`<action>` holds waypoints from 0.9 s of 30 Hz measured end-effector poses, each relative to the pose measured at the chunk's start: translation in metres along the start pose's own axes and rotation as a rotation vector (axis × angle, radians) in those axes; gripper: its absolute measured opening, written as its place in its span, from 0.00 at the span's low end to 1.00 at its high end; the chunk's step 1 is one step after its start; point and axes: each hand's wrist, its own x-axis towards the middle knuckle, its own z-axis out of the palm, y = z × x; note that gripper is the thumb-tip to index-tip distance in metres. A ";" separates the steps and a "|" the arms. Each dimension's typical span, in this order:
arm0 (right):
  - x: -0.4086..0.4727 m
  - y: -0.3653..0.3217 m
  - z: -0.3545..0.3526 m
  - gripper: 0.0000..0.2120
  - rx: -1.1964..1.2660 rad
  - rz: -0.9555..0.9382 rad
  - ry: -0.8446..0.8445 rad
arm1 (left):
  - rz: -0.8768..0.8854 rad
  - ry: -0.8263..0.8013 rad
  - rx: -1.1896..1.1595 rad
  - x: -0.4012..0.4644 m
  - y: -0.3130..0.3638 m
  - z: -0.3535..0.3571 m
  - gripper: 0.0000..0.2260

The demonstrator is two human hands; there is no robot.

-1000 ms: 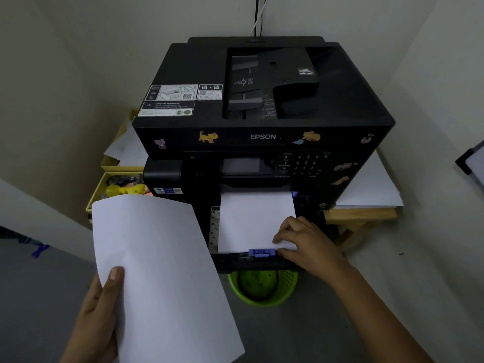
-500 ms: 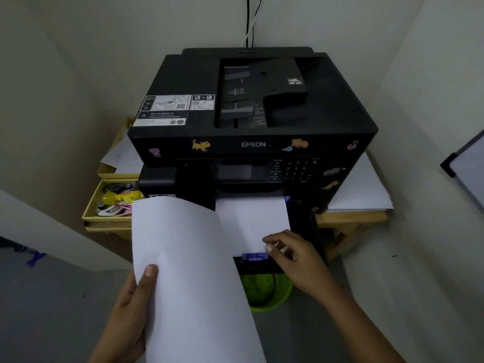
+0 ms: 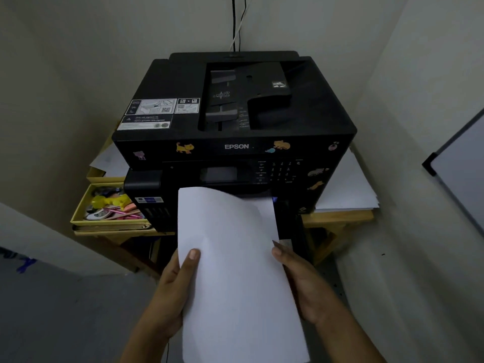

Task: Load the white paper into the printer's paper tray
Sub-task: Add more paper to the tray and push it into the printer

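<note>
Head view: black printer [image 3: 235, 121] on wooden table [image 3: 337, 218], corner walls [image 3: 65, 61].

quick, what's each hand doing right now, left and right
Left hand: holding the white paper, thumb on top at its left edge.
Right hand: holding the same paper at its right edge.

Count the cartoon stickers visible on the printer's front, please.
7: pink one far left, yellow cat, blue bird, orange cat, one at the right corner, grey cat, orange one below. The paper may hide more.
</note>
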 end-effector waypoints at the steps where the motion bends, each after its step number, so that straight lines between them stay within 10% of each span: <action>1: -0.003 -0.003 -0.003 0.28 -0.003 0.021 0.009 | -0.009 -0.007 0.006 0.000 -0.004 0.004 0.16; 25: -0.025 -0.014 -0.067 0.17 -0.609 -0.324 0.197 | 0.082 0.023 0.423 0.007 -0.062 0.077 0.06; 27: -0.027 -0.015 -0.074 0.17 -0.585 -0.319 0.213 | 0.150 0.025 0.462 0.010 -0.063 0.073 0.21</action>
